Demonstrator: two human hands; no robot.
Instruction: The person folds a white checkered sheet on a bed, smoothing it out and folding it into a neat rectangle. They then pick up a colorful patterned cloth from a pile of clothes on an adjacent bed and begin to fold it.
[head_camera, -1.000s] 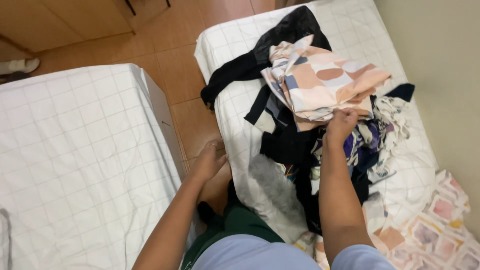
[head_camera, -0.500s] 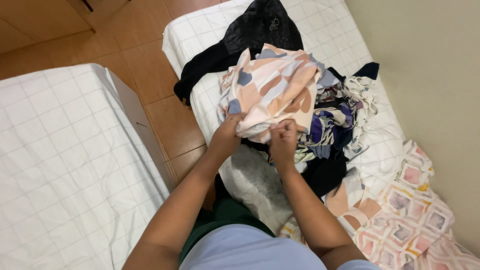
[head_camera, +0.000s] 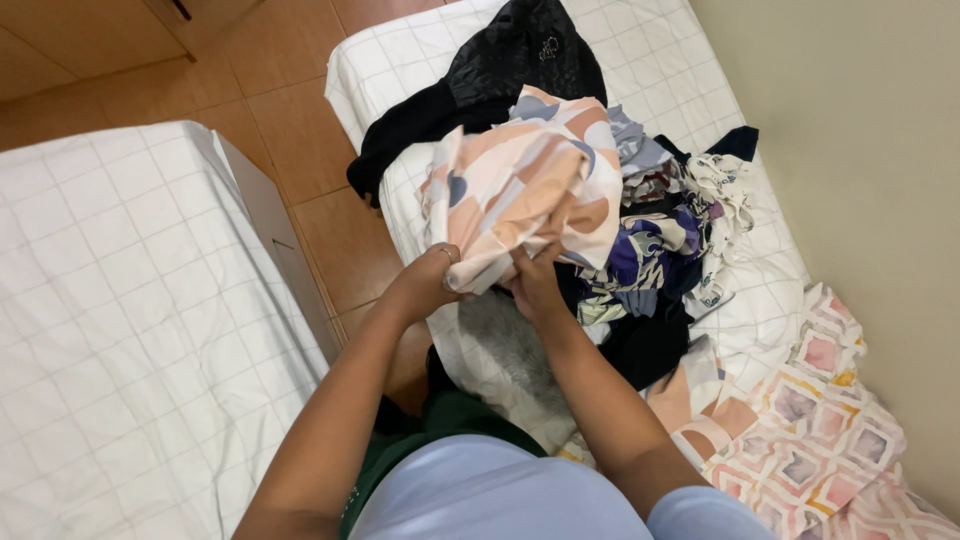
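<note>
Both hands meet at the near edge of a patterned cloth (head_camera: 530, 180), a peach, cream and grey-blue printed piece bunched up above a heap of clothes on the right-hand bed (head_camera: 700, 60). The left hand (head_camera: 425, 285) is clenched on the cloth's lower left hem, fingers curled over the fabric; the right hand (head_camera: 535, 285), just beside it and nearly touching, is also closed on the hem, with a fold of cloth pinched in its grip. The cloth is lifted in part, its bulk draping back over the pile rather than lying flat. It looks light and thoroughly limp, the sort of thin woven fabric that sags wherever it is not held, so it would likely keep no shape of its own and would slide rather than catch; an edge or a pair of corners seems the sensible place to take it, since a hold in the middle would only gather a wad. Beneath and beyond it lie a black garment (head_camera: 520, 60) stretching toward the far end of the bed, a purple and white printed piece (head_camera: 650, 250) to the right, and a white patterned top (head_camera: 720, 190) farther right. A pink and yellow geometric quilt (head_camera: 820, 400) lies at the near right corner by the wall. On the left stands a second bed (head_camera: 120, 300) with a white checked sheet, and tiled floor (head_camera: 290, 120) runs between the two.
</note>
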